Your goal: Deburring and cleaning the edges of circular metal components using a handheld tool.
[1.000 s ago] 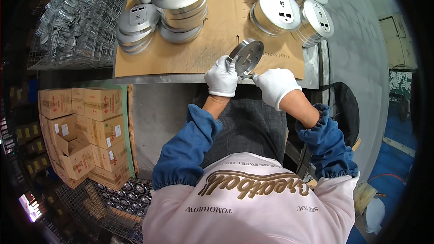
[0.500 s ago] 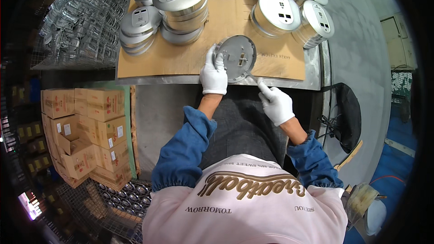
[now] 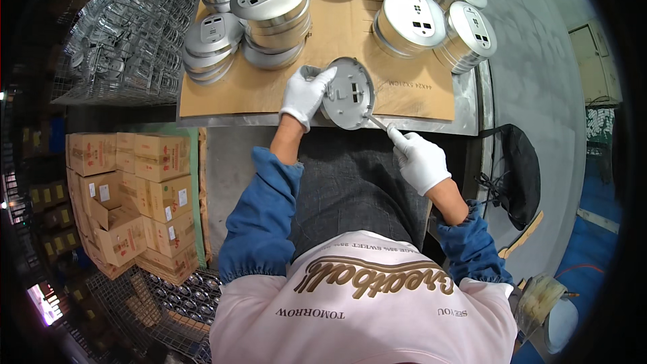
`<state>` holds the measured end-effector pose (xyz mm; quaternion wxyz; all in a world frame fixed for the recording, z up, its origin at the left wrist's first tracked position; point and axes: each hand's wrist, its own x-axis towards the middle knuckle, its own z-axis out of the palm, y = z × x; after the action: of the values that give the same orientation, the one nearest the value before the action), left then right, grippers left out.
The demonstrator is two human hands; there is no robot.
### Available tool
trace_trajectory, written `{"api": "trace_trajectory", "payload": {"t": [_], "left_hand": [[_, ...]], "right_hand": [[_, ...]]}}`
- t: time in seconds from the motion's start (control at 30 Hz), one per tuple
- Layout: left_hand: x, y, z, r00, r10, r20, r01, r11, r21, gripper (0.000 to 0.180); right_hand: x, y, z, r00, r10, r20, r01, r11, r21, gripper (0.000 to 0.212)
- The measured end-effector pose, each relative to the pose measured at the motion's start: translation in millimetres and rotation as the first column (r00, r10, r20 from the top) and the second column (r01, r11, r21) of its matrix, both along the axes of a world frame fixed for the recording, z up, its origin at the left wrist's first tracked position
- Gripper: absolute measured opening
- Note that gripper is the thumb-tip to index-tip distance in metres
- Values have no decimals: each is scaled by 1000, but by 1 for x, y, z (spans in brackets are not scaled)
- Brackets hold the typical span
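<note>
My left hand (image 3: 303, 96), in a white glove, grips the left rim of a round grey metal cover (image 3: 345, 109), thumb over its edge. The cover is tilted up at the table's front edge, its inner side with cutouts and small posts facing me. In my gloved right hand (image 3: 422, 163) is a slim metal hand tool (image 3: 377, 122), its exact kind unclear. The tool's tip touches or nearly touches the cover's lower right rim. Stacks of similar silver covers stand beyond my hands, at the left (image 3: 269, 0) and the right (image 3: 412, 21).
Flat cardboard (image 3: 236, 100) covers the metal table (image 3: 465, 118). A wire basket of shiny metal parts (image 3: 121, 47) stands at the far left. Cardboard boxes (image 3: 158, 189) are piled at the left. A black bag (image 3: 517, 175) lies to the right.
My left hand has moved left and turned the cover, which now stands at a steeper tilt. My right hand has shifted slightly right and nearer to me, with the tool still at the rim.
</note>
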<state>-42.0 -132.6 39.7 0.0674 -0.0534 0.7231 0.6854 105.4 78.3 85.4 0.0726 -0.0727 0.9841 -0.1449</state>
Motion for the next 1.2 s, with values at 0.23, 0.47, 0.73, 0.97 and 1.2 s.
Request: {"api": "trace_trajectory", "payload": {"t": [0.23,0.47,0.73,0.97,1.2], "left_hand": [[-2,-8,-4,836,-278,473,365,926,-99,39],[15,7,-14,995,-71,-70,45,947,-319,42],[30,22,-12,946,15,-323,-149,907,-394,40],[42,24,-14,900,-5,-436,-192,893,-408,34],[47,25,-12,864,-24,-503,-225,875,-428,33]], "right_hand": [[6,2,-4,999,-12,50,11,1000,18,44],[8,3,-1,999,-48,7,48,998,-44,41],[-8,-13,10,998,-5,64,5,1000,10,36],[-19,-23,16,988,21,152,-31,998,61,34],[-25,-27,24,986,53,159,-69,993,98,25]]}}
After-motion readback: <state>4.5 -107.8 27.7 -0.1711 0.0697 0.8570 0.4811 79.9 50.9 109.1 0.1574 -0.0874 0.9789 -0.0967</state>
